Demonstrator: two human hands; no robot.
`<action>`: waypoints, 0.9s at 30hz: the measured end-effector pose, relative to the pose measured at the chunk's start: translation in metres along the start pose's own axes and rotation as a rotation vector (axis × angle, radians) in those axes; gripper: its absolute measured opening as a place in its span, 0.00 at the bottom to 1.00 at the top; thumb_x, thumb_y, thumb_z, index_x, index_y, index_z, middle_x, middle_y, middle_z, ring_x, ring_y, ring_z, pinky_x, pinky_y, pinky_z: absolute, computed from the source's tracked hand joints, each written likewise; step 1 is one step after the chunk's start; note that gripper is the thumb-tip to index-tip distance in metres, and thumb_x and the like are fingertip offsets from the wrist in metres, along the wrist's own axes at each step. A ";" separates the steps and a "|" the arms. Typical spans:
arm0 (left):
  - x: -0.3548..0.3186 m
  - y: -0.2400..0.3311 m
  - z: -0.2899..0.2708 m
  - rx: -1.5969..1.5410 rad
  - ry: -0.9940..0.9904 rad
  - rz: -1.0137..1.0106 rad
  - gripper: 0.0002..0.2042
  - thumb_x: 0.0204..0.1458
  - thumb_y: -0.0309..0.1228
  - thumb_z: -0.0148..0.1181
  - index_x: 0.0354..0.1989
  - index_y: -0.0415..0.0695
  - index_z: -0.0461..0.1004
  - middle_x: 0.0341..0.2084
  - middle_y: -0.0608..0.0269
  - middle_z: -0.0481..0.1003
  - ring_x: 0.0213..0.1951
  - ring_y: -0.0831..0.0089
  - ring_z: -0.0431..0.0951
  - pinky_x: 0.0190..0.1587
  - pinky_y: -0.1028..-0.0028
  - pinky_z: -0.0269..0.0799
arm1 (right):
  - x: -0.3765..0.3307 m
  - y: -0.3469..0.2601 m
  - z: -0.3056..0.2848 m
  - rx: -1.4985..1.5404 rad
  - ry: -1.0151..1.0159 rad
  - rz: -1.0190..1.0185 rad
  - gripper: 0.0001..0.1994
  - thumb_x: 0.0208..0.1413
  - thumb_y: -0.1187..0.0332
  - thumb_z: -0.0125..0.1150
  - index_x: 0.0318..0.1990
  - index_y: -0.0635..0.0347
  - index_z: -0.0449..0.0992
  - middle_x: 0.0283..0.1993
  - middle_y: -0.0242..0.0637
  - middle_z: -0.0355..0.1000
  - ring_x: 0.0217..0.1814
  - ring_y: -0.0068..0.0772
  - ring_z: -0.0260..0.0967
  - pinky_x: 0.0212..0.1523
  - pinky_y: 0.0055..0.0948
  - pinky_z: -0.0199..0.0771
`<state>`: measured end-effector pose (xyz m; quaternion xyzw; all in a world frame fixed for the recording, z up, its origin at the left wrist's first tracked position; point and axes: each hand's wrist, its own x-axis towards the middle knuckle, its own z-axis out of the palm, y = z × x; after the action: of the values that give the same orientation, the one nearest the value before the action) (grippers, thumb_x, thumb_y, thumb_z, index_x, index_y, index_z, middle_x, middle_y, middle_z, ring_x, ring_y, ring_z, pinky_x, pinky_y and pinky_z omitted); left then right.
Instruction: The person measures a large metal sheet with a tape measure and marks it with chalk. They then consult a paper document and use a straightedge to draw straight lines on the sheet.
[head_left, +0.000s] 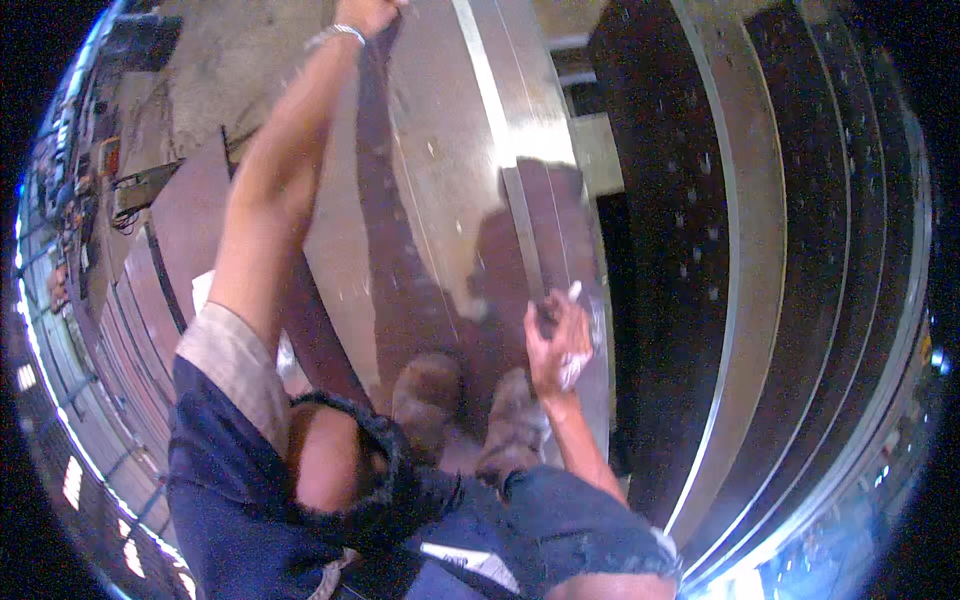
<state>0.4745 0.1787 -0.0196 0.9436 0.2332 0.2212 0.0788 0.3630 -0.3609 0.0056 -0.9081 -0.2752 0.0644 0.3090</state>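
My left hand (372, 14) reaches far forward to the top edge, a bracelet on its wrist. Its fingers are mostly cut off there, so what it touches is hidden. Nearer my body, my right hand (560, 345) has its fingers curled above the right side of a long metal plate (440, 120). A short white stick (575, 290), like chalk, pokes out between its fingertips. White smears or a covering show on the side of this hand. A pale straight strip (480, 50) runs lengthwise along the plate, with thin light lines beside it.
My shoes (425, 395) stand on the plate between my arms. To the right lie several long dark metal beams (670, 250) with bright edges, beyond a dark gap. More brownish plates (190, 220) lie at left. My shadow falls across the plate.
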 end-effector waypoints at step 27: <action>0.009 -0.022 -0.016 -0.075 -0.111 -0.052 0.06 0.46 0.25 0.70 0.33 0.43 0.82 0.28 0.54 0.82 0.32 0.61 0.84 0.37 0.66 0.77 | -0.001 -0.011 0.007 0.118 0.014 0.017 0.19 0.48 0.72 0.74 0.48 0.61 0.75 0.36 0.35 0.77 0.34 0.34 0.73 0.34 0.32 0.79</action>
<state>0.4648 0.2030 -0.0075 0.9445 0.2445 0.1748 0.1326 0.3555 -0.3507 0.0067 -0.8911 -0.2609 0.0767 0.3634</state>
